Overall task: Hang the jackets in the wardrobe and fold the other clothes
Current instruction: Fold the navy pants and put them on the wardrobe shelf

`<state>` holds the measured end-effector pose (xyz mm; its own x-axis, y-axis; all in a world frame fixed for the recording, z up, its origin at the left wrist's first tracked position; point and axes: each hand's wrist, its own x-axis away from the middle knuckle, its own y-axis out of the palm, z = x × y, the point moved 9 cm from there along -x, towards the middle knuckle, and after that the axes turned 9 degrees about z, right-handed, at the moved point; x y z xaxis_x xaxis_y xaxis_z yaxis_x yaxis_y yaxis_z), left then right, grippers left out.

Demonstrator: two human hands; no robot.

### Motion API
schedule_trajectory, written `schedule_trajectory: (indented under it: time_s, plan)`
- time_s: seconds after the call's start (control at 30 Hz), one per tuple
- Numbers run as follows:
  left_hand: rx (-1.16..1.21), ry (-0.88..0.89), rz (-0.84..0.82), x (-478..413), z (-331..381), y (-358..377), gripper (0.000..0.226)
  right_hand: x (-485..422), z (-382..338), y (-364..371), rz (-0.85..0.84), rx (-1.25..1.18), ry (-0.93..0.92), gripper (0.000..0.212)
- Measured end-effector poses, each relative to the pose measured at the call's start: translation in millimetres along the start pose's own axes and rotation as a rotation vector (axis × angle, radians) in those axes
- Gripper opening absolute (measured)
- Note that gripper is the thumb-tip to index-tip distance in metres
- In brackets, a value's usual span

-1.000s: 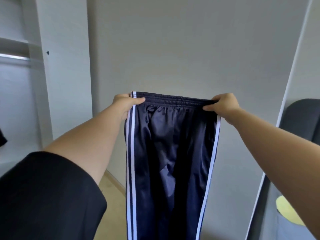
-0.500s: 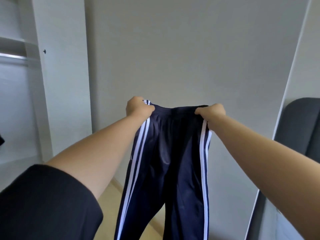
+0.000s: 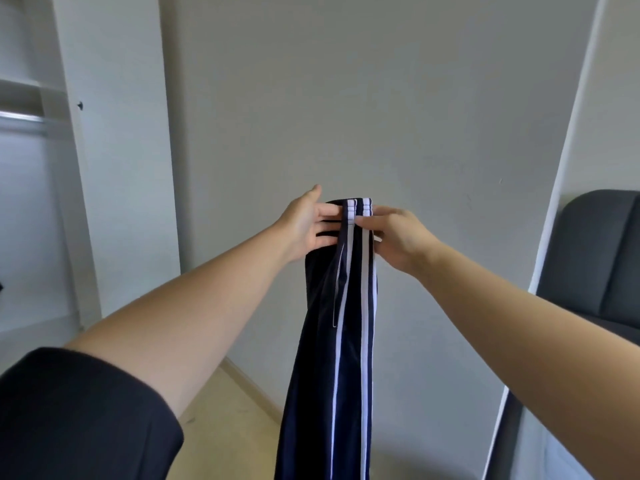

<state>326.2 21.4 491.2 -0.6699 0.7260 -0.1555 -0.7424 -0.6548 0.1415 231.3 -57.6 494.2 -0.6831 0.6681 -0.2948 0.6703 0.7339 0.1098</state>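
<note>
Since the earlier frames, both hands have closed together, folding the navy track trousers (image 3: 341, 306) lengthwise so the two white-striped side seams lie side by side at the waistband. In the head view the left hand (image 3: 308, 225) presses flat with straight fingers against the waistband, while the right hand (image 3: 398, 237) pinches it; the garment hangs in mid-air before the grey wall (image 3: 363, 98). Judged thin, glossy, light and slippery, it is best held at the ribbed elastic waistband.

Wall (image 3: 381, 98) close ahead; chair (image 3: 595, 258) right; wardrobe (image 3: 114, 133) left.
</note>
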Motion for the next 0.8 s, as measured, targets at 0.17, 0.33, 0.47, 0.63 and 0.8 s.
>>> schedule_trajectory:
  time_s: [0.17,0.33,0.47,0.63,0.8]
  plan:
    - [-0.336,0.129,-0.067,1.4,12.7,11.2,0.069,-0.6,-4.6,-7.8,0.118,0.113,-0.127,0.037]
    - [-0.522,0.269,-0.065,-5.3,20.2,2.9,0.026,-5.3,-7.7,-22.2,0.222,0.097,-0.106,0.029]
    - [-0.493,0.200,0.079,-18.9,3.6,-33.1,0.099,-6.0,-7.0,-23.9,0.232,-0.174,0.008,0.026]
    - [-0.165,-0.014,-0.138,-19.0,-29.3,-33.7,0.085,1.4,-10.2,3.5,-0.013,-0.228,0.080,0.032]
    - [0.033,-0.031,-0.219,-11.0,-25.2,-24.4,0.048,-7.5,-7.7,-3.8,0.082,-0.246,0.089,0.033]
